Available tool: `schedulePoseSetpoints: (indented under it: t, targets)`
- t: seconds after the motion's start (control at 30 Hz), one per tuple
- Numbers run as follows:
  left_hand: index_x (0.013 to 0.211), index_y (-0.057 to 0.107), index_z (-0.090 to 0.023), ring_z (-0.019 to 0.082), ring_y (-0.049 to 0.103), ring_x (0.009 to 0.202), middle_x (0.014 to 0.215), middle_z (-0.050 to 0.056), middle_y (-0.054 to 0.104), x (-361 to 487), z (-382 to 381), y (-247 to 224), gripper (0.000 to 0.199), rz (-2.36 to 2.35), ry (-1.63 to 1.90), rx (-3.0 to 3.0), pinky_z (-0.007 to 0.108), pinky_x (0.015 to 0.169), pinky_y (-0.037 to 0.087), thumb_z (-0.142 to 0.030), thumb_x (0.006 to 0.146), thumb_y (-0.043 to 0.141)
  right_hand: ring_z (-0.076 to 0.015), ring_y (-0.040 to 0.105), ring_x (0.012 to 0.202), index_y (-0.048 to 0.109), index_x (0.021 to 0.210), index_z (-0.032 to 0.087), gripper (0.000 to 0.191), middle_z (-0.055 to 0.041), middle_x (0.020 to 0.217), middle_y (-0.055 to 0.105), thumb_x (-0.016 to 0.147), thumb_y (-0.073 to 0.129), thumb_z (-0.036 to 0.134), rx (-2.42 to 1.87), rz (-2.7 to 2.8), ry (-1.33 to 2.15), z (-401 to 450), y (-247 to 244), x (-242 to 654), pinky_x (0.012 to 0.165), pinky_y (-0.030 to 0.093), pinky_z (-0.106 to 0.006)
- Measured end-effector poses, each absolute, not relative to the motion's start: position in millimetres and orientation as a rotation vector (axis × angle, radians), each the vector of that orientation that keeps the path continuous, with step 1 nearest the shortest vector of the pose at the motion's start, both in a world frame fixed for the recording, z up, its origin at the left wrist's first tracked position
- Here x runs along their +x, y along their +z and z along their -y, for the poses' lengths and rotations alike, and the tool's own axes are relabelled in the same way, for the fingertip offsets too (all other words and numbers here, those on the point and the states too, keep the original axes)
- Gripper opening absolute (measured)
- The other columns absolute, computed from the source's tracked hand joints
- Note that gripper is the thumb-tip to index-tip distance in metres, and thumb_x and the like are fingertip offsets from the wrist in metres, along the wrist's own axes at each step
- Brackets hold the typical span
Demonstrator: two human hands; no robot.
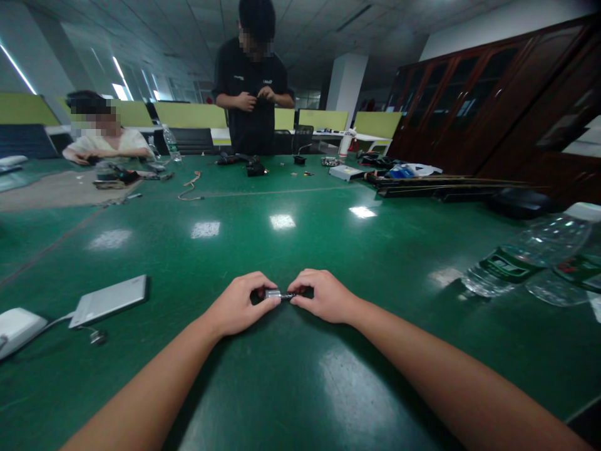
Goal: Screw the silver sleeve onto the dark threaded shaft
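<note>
Bare forearms are reaching in from the bottom edge, the left forearm (154, 376) and the right forearm (436, 363) slanting toward each other over a glossy green table (282, 388). At their ends, the left hand (241, 304) is pinching a silvery cylinder (272, 294) between thumb and fingers, while the right hand (323, 295) is closing its thumb and fingers on the outer end of a dark ribbed piece (287, 295). The two parts are lying in line, meeting between the two sets of fingertips, just above the tabletop.

Well out to the left of the left fingers, a flat silver slab (110, 300) is resting beside a white device (21, 332), with a pale cable (60, 321) running between them; a small shiny metal item (97, 337) is sitting just on the near side of the slab. Far to the right of the right fingers, two clear bottles with green labels are standing, the front bottle (507, 263) partly covering the rear bottle (570, 275).

Beyond the fingers, across the table, a person in black (253, 94) is standing with both hands raised together, and a person in a white top (113, 143) is sitting farther left. Right of the standing person, a gray box (346, 172) is lying near long dark strips (422, 186).
</note>
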State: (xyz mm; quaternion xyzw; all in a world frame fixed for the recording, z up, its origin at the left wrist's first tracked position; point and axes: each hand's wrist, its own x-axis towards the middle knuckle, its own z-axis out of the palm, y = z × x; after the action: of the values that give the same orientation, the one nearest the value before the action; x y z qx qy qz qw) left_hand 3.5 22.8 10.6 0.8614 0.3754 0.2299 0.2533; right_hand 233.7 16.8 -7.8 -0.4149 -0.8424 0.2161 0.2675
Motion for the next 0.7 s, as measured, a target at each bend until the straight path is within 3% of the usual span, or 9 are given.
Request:
schedulePoseSetpoints:
  t: [0.27,0.7]
  targets:
    - [0.103,0.068,-0.02,0.018,0.059,0.079,0.088,0.004,0.065,5.4,-23.3,6.3,0.024,-1.038,0.606,2.377,0.029,0.073,0.047,-0.031,0.081,0.069,-0.016,0.061,0.08,0.074,0.092,0.019,0.011,-0.0038,0.084,0.07,0.082,0.07,0.019,-1.108,2.302,0.536,-14.2,-3.7,232.6,0.074,0.046,-0.028]
    - [0.098,0.069,-0.02,0.018,0.058,0.079,0.086,0.004,0.063,9.1,-21.2,6.5,0.019,-1.075,0.603,2.38,0.029,0.071,0.046,-0.031,0.083,0.068,-0.0171,0.061,0.082,0.074,0.091,0.019,0.011,-0.004,0.084,0.07,0.081,0.07,0.02,-1.105,2.311,0.485,-14.9,-10.8,226.9,0.076,0.046,-0.029]
